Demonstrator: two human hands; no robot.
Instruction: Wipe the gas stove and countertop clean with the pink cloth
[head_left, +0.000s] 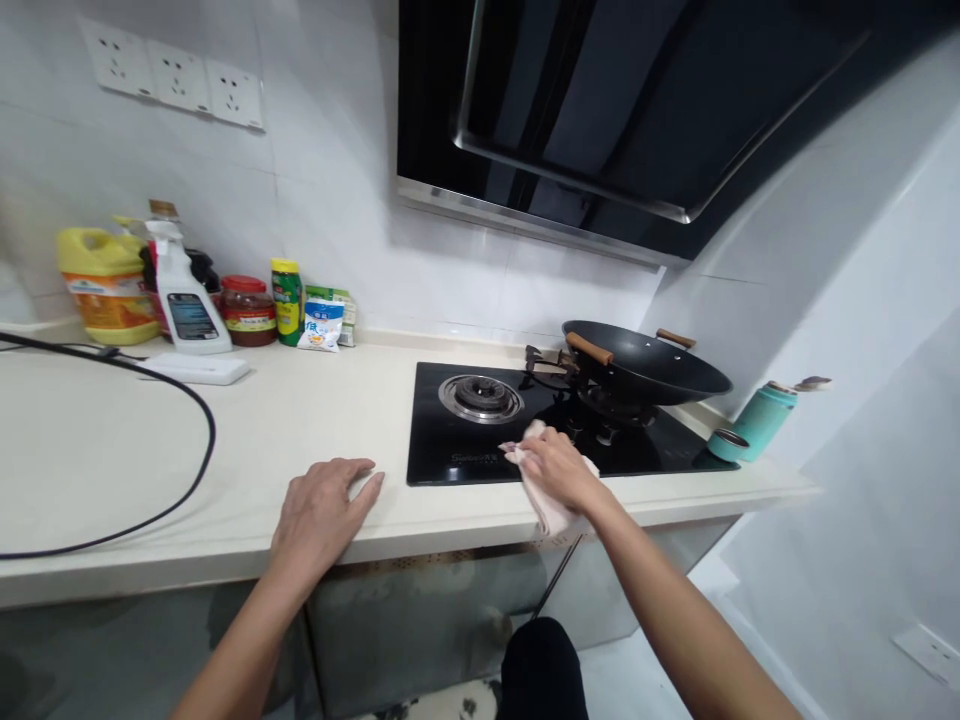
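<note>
My right hand (559, 467) presses a pale pink cloth (551, 512) onto the front edge of the black glass gas stove (465, 455). Part of the cloth hangs over the counter's edge. Resting on the white counter (330, 400) left of the stove, my left hand (319, 508) has its thumb and fingers apart and holds nothing. The left burner (481, 398) is bare, without a pan support. A black wok (652, 365) with wooden handles sits over the right burner, tilted. Beside the left burner, at the back, lies a dark pan support (551, 370).
Along the wall at left stand a yellow jug (109, 285), a white spray bottle (187, 295), a red-lidded jar (248, 312) and a green container (286, 302). A black cable (206, 420) loops over the counter. At right is a turquoise holder (766, 418). The range hood (555, 120) hangs above.
</note>
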